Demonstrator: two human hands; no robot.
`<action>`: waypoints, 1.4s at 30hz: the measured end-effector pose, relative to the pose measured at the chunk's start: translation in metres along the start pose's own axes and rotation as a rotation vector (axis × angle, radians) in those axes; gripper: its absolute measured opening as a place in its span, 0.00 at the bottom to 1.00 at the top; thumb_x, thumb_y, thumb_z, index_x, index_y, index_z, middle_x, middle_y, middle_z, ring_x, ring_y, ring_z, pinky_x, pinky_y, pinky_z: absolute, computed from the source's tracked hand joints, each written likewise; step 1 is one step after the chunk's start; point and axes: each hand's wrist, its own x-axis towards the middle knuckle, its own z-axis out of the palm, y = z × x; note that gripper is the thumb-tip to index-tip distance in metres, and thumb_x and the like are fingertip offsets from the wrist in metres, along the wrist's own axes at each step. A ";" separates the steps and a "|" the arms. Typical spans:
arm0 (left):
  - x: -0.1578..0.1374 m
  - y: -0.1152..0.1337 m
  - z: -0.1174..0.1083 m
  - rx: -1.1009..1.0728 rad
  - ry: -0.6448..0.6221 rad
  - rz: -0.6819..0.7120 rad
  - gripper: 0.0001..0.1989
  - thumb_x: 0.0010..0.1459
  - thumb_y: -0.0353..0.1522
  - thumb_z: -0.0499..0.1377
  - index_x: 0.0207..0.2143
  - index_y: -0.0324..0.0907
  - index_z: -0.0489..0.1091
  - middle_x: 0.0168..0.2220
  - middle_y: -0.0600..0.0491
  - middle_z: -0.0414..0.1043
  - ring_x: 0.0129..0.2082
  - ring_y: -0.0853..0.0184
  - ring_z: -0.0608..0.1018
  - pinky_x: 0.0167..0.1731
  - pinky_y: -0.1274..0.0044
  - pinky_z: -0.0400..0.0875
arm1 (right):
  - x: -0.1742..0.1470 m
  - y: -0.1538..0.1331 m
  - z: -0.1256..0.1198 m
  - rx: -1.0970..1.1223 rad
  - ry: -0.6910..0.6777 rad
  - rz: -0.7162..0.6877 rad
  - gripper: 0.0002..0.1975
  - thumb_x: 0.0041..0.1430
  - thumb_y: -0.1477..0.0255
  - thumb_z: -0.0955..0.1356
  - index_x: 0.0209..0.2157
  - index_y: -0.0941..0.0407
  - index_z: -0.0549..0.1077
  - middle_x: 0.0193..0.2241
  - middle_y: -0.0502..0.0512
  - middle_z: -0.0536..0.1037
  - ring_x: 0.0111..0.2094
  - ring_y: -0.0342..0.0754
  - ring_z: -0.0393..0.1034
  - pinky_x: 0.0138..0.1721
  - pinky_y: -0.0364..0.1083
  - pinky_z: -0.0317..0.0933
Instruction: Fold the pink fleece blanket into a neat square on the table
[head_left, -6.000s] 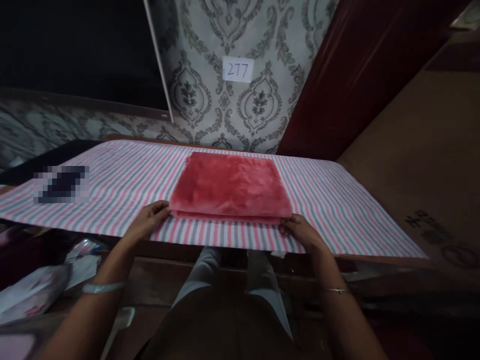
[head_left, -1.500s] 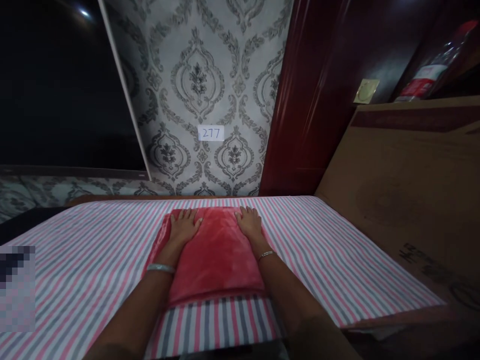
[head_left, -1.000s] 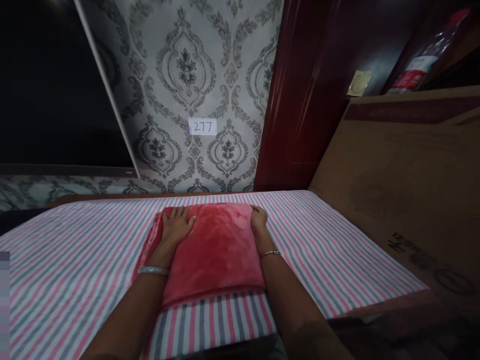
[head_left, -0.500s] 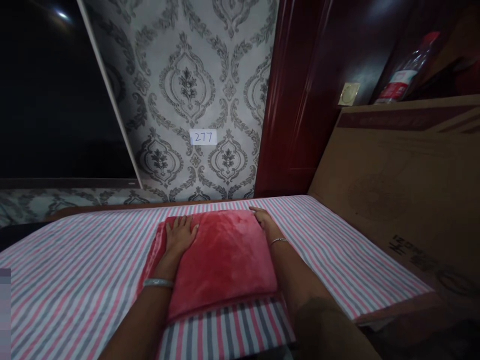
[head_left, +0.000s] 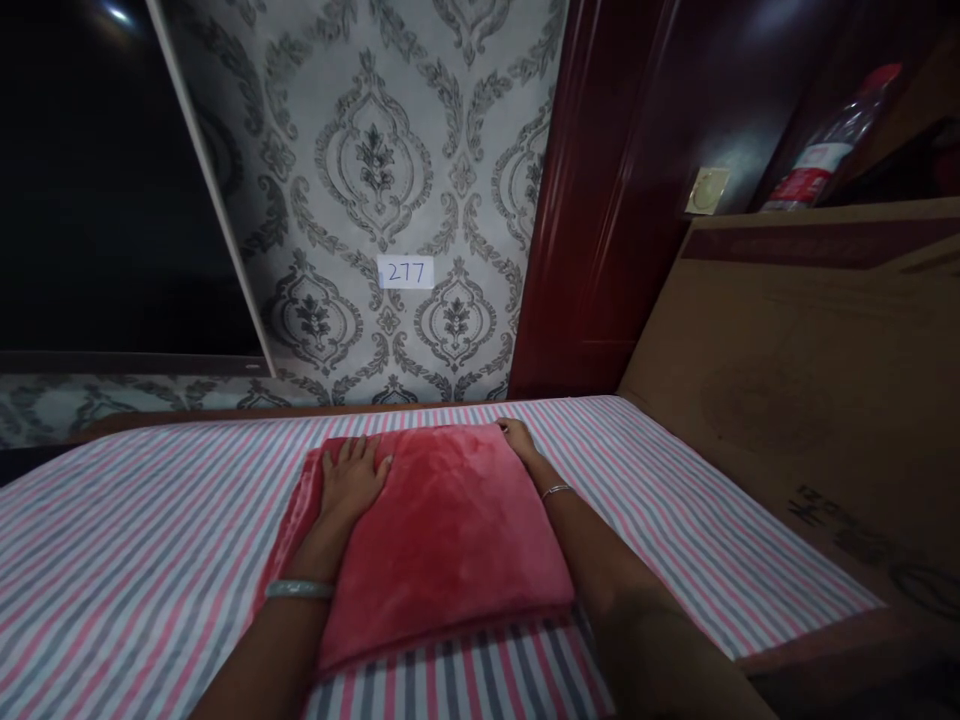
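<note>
Red plush cloth (head_left: pixel 450 540) lies folded under the left hand (head_left: pixel 351 485), whose fingers are spread flat on its far left part; most of it stretches to that palm's right and nearer the body, with layered folds showing just left of the wrist. At its far right corner, the right hand (head_left: pixel 517 440) touches it with bent fingers; whether they pinch the edge I cannot tell. Beneath cloth and hands spreads a striped sheet (head_left: pixel 652 520). Beyond both hands, a card reading 277 (head_left: pixel 406 272) hangs on patterned wallpaper (head_left: pixel 375 200); right of the right hand stands a cardboard box (head_left: pixel 765 340).
</note>
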 end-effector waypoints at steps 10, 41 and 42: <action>0.002 -0.002 0.003 -0.009 0.001 -0.005 0.29 0.67 0.41 0.43 0.66 0.41 0.59 0.67 0.43 0.58 0.66 0.50 0.59 0.63 0.50 0.50 | 0.002 0.012 0.004 -0.212 0.107 0.075 0.16 0.58 0.77 0.61 0.41 0.57 0.79 0.42 0.59 0.81 0.42 0.49 0.73 0.42 0.42 0.60; -0.028 -0.054 -0.015 -0.196 -0.284 -0.112 0.37 0.65 0.48 0.43 0.71 0.42 0.44 0.73 0.42 0.32 0.68 0.45 0.54 0.59 0.54 0.58 | -0.077 -0.052 0.038 -0.544 -0.032 -0.084 0.27 0.70 0.58 0.54 0.64 0.54 0.62 0.63 0.61 0.63 0.65 0.58 0.50 0.61 0.60 0.50; -0.034 -0.060 -0.015 -0.231 -0.293 -0.112 0.37 0.65 0.48 0.43 0.71 0.40 0.43 0.72 0.40 0.33 0.68 0.46 0.57 0.59 0.56 0.59 | -0.076 -0.052 0.038 -0.518 -0.044 -0.080 0.27 0.70 0.58 0.54 0.64 0.54 0.62 0.64 0.61 0.63 0.65 0.58 0.50 0.62 0.61 0.49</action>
